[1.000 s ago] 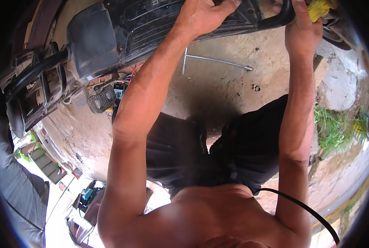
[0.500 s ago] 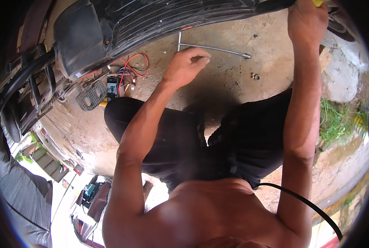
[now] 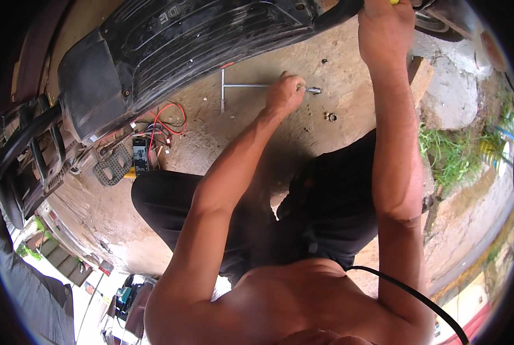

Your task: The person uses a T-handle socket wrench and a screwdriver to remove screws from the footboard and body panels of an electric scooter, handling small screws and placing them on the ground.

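A metal T-handle socket wrench (image 3: pixel 242 85) lies on the dirty floor, its socket end pointing right. My left hand (image 3: pixel 285 94) is over the middle of its shaft, fingers curled round it and hiding that part. My right hand (image 3: pixel 387 31) reaches to the top edge and is closed on something yellow (image 3: pixel 394 2), mostly out of view. Beside it, the black plastic footboard (image 3: pixel 211 49) of a vehicle spans the top. Below the wrench's socket end sits a small cluster of metal nuts or rings (image 3: pixel 330 117).
A phone (image 3: pixel 140 150), a black pedal-like plate (image 3: pixel 114 165) and red and black wires (image 3: pixel 167 119) lie at left. A small dark piece (image 3: pixel 325 61) is on the floor. Concrete (image 3: pixel 449 95) and grass (image 3: pixel 449 158) are at right. Grey cloth (image 3: pixel 32 287) shows at lower left.
My left hand has moved right along the wrench and curled onto its shaft. The view has shifted, showing more of the footboard. My right hand still grips the yellow thing.
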`<state>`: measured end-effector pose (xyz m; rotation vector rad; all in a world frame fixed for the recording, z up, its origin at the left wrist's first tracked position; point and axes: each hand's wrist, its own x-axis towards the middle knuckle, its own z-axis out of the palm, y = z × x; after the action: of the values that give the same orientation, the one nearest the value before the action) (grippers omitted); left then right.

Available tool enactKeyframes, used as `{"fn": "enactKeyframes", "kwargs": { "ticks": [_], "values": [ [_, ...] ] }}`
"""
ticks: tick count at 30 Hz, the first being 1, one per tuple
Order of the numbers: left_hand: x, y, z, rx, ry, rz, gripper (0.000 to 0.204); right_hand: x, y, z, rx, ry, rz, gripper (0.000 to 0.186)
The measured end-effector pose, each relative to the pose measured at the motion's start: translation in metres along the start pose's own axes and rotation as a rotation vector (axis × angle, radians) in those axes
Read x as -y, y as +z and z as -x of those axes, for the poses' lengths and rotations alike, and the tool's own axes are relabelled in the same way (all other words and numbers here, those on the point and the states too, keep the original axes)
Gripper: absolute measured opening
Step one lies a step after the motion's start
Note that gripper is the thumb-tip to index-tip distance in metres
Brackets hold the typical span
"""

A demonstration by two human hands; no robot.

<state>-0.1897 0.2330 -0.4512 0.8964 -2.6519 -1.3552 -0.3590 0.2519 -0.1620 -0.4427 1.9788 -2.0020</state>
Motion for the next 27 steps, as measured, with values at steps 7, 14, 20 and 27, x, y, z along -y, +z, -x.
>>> {"fn": "enactKeyframes", "kwargs": {
  "ticks": [7,14,20,27],
  "values": [
    [0.016,0.021,0.004,0.037,0.179,-0.371,0.006,0.003,-0.001,0.001,-0.007,0.033,0.029,0.035],
    [0.009,0.000,-0.007,0.032,0.176,-0.405,0.008,-0.019,-0.005,-0.011,0.066,-0.058,-0.152,0.033],
    [0.002,0.002,-0.018,-0.080,0.226,-0.277,0.008,-0.021,-0.006,-0.014,0.094,-0.032,-0.234,0.035],
    [-0.016,0.053,-0.001,0.076,0.346,-0.224,0.007,-0.023,-0.003,-0.013,0.116,-0.042,-0.245,0.033]
  ]
}}
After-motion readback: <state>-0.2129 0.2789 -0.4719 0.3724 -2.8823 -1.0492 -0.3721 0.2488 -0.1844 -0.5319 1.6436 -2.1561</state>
